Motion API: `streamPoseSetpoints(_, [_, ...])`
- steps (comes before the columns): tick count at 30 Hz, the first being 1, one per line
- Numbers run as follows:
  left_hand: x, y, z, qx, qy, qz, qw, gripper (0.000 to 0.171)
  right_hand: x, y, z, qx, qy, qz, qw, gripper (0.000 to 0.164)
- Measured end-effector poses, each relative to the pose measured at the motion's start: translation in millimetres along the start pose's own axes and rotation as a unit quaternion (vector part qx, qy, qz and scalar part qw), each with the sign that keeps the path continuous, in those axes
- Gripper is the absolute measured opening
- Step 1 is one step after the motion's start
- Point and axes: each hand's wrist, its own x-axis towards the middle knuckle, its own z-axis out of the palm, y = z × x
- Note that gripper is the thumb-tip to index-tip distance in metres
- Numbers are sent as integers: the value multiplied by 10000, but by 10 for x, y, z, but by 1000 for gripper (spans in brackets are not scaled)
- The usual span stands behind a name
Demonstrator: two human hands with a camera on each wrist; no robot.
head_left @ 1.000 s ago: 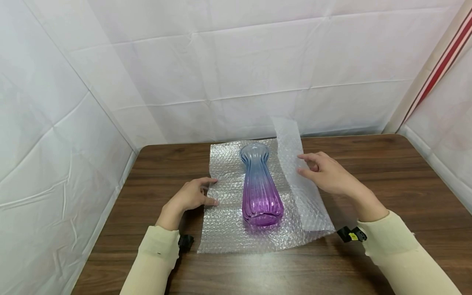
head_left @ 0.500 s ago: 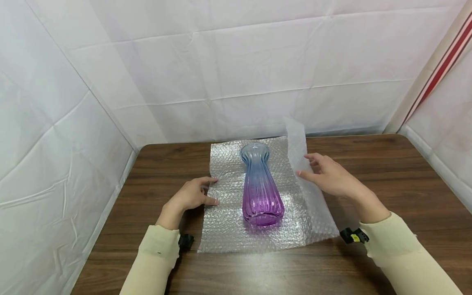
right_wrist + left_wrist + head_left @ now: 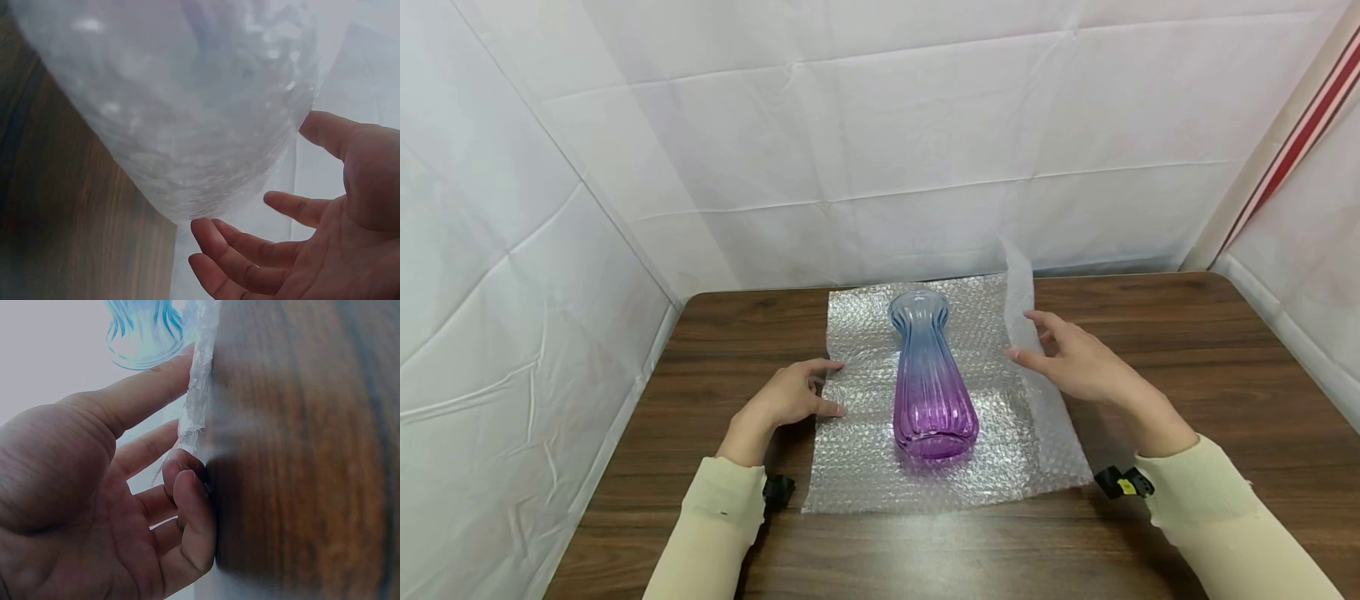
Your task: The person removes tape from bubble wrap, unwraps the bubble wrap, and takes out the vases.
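Observation:
A ribbed glass vase [image 3: 931, 379], blue at the mouth and purple at the base, lies on its side on a sheet of bubble wrap [image 3: 865, 475]. The left hand [image 3: 784, 395] rests at the sheet's left edge, its thumb and forefinger tips on the wrap. In the left wrist view, the other fingers of that hand bend loosely beside the wooden table edge. The right hand [image 3: 1078, 362] is at the raised right flap of the wrap, thumb on the vase side and fingers behind. Seen from the right wrist, its fingers [image 3: 250, 250] are spread and relaxed, with fingertips against the curved flap.
Brown wood-grain table [image 3: 700, 333] carries the wrap and vase. White cloth walls [image 3: 880, 150] stand behind and at both sides, with a red-striped strip at the right corner. Cream sleeves and small black wrist cameras are on both arms.
The right flap of the wrap has swung outward to the right, away from the vase, with the right hand shifting slightly right. The left hand and vase have stayed put.

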Motion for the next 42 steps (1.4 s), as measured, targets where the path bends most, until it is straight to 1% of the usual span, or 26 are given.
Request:
streamPoseSetpoints(5, [0, 3, -1, -3, 13, -25, 10000, 74, 5, 50, 13, -98, 36, -41, 9999, 85])
streamPoseSetpoints(13, [-2, -5, 1, 5, -11, -48, 10000, 75, 29, 143, 24, -283, 88, -60, 9995, 83])
streamPoseSetpoints(20, [1, -1, 3, -37, -29, -79, 10000, 75, 19, 217, 26, -301, 42, 140, 9994, 84])
streamPoseSetpoints(29, [9, 1, -4, -41, -9, -82, 10000, 75, 2, 288, 17, -442, 63, 250, 9987, 84])
streamPoseSetpoints(42, [-7, 4, -7, -36, -18, -75, 10000, 75, -8, 387, 22, -414, 63, 338, 9986, 81])
